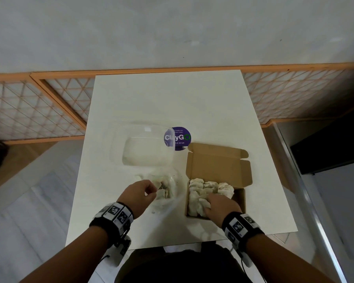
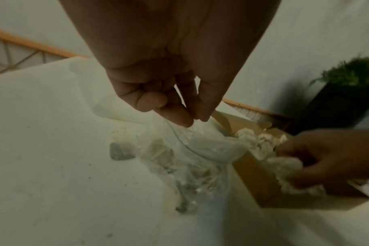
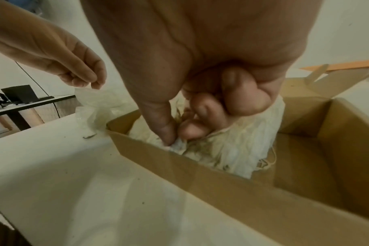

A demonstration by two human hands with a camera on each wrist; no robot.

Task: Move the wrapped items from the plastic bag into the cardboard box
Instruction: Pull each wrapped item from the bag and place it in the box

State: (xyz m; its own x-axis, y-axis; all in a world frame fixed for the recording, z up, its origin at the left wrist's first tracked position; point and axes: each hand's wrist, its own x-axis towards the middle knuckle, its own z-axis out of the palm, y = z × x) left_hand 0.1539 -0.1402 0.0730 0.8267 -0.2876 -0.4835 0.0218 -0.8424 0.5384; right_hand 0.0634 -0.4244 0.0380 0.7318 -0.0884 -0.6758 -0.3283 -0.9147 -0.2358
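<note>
A clear plastic bag (image 1: 166, 190) with a few pale wrapped items inside lies on the white table (image 1: 172, 103), left of the open cardboard box (image 1: 241, 199). My left hand (image 1: 149, 189) pinches the bag's upper rim (image 2: 192, 131) between thumb and fingers and holds it up. Several wrapped items (image 1: 208, 188) fill the left part of the box. My right hand (image 1: 212, 205) is down in the box's near left corner, thumb and fingers pinching a wrapped item (image 3: 179, 146) among the others. The box's right side is bare cardboard (image 3: 301, 158).
A clear plastic lid or tub (image 1: 147, 148) lies behind the bag, partly over a round purple sticker (image 1: 181, 137). The box's lid flap (image 1: 219, 162) stands open toward the back. A potted plant (image 2: 352, 74) is off to the right. Small crumbs dot the table by the bag.
</note>
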